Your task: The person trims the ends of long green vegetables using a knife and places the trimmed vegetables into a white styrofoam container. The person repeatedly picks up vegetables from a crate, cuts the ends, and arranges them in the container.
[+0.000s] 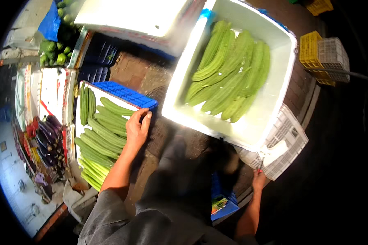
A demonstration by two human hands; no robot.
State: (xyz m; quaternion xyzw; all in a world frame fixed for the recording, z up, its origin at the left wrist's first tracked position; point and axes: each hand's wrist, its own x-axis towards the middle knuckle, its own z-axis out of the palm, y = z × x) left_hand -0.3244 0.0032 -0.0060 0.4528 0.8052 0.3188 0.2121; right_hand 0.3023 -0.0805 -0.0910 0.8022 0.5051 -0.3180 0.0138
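My left hand (137, 127) is at the near edge of a white display board, beside the end of a green loofah gourd; its fingers are curled, and whether they grip anything is not plain. Several long green gourds (105, 131) lie in a row on the board. My right hand (258, 180), low at the right, holds a small tool with a red handle (259, 170), perhaps scissors, over a newspaper sheet (289, 144). Ahead stands a large white foam box (276, 92) with more ridged green gourds (233, 73) inside.
Dark eggplants (49, 137) and green peppers (61, 58) are at the left. A blue plastic crate (125, 92) is beside the display board. Yellow (309, 50) and white (334, 55) crates stand at the right. Another blue crate (225, 211) sits low, near my legs.
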